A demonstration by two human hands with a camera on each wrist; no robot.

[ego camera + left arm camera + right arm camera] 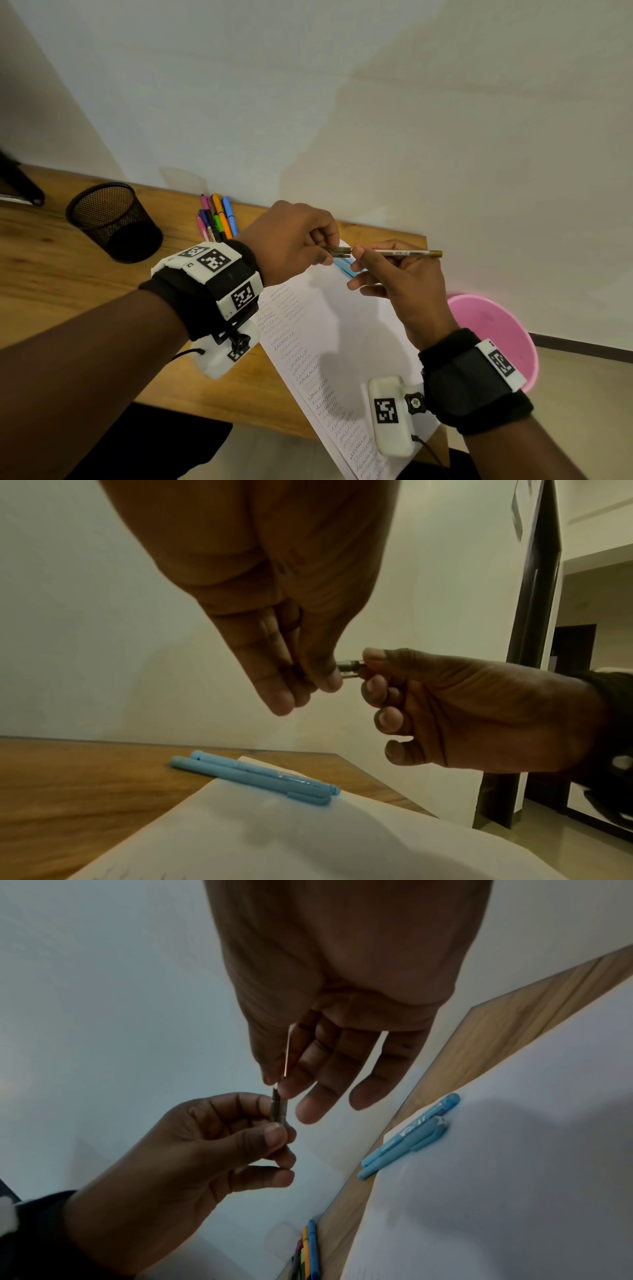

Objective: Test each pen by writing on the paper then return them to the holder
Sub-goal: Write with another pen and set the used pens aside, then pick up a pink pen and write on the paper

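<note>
A slim clear pen (397, 253) with a gold end is held level above the paper (329, 342). My right hand (356, 257) pinches its barrel. My left hand (329, 255) pinches the dark cap (339, 253) at the pen's left end. The cap (279, 1107) meets the barrel; whether it is fully seated I cannot tell. In the left wrist view, the cap (349, 666) shows between the two hands. The black mesh holder (113, 222) stands at the left of the desk; its inside does not show. Two light blue pens (253, 777) lie on the paper's far corner.
Several coloured pens (217, 219) lie bunched by the wall, right of the holder. The paper is covered with rows of scribbles. A pink basin (493, 335) sits on the floor past the desk's right edge. A dark object (17, 185) is at the far left.
</note>
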